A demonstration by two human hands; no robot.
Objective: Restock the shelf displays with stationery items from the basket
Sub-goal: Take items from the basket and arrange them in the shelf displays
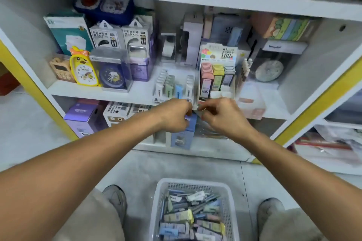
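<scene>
Two hands (174,115) (219,115), one basket (195,182)

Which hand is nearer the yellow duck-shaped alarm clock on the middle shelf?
Left. The left hand is right of and below the yellow duck-shaped alarm clock; the right hand is farther right, beyond the left.

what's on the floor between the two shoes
In the head view, the white basket of stationery items stands on the floor between the left shoe and the right shoe, closer to the right one.
</scene>
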